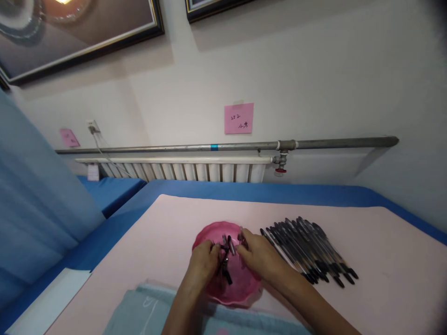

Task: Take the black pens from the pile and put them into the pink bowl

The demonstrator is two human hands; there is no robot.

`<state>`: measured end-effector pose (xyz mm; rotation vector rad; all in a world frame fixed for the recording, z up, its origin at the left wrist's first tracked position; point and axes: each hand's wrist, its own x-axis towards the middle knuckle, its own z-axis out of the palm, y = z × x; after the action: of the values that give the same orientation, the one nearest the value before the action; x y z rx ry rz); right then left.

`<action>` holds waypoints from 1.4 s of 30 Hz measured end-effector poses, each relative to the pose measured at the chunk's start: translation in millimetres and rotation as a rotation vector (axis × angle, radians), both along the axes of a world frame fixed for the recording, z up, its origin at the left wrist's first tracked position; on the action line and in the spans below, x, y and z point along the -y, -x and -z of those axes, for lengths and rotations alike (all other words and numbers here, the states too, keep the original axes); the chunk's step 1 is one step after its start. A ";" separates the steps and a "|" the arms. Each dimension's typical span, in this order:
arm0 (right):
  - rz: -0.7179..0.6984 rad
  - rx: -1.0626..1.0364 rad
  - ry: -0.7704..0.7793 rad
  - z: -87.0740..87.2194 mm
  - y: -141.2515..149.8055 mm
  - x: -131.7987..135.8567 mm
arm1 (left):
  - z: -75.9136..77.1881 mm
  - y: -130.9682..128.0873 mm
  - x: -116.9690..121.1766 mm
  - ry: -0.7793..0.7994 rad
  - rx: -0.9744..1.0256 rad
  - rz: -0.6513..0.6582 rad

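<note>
A pink bowl with a wavy rim stands on the pink sheet, and small dark and clear pieces, which look like pen parts, lie inside it. My left hand reaches over its left side with thumb and fingers pinched together by the dark pieces. What it grips is mostly hidden. Over the right side of the bowl, my right hand is closed on a small clear piece that shows at the fingertips. Right of that hand, a pile of black-capped pens lies side by side.
A pink sheet covers the blue padded table. Light blue-green cloth lies at the front edge, with white paper at left. A blue curtain hangs at left; a radiator and pipe run behind.
</note>
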<state>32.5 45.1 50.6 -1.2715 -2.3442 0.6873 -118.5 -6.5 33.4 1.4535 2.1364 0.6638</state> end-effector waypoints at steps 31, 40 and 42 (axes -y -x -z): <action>0.002 0.320 -0.125 -21.3 -21.0 5.3 | -4.3 -7.7 11.7 0.044 -0.123 0.007; 0.250 0.483 -0.057 -0.9 -61.0 -10.0 | -0.8 -20.8 12.6 -0.165 -0.155 -0.006; 0.261 0.470 -0.052 -0.2 -59.2 -8.8 | -0.3 -23.3 10.4 -0.232 -0.005 0.029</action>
<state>91.7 53.8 50.8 -1.8321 -2.4521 0.2595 -95.2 -16.9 33.7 1.6017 2.0933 0.9235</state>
